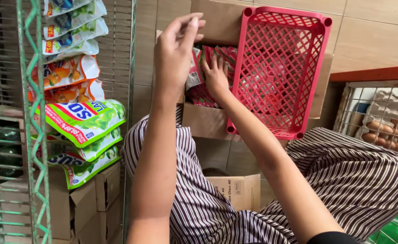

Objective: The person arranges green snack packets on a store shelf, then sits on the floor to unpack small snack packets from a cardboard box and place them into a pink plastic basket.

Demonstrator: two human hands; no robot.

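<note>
From my seat, both hands sit in the upper middle of the frame, over an open cardboard box (206, 121) packed with red sachets (217, 54). The left hand (176, 49) is raised above the box with one small sachet (193, 70) pinched between thumb and fingers; the packet hangs down from the grip, its long axis roughly vertical. The right hand (215, 77) is lower and deeper — fingers spread flat on the packed sachets, pressing or sorting rather than closed round any one, as far as I can tell.

Just right of the right hand, a red plastic basket (280, 68) stands tipped on its side against the box, its latticed base facing me. So the basket lies to the right of both hands, and the right hand is the nearer one — the held sachet is a little further off, across the right wrist.

At the left edge, green-and-orange snack packets (79, 119) hang on a wire rack (32, 135); eggs (386, 133) sit in a wire cage at far right.
</note>
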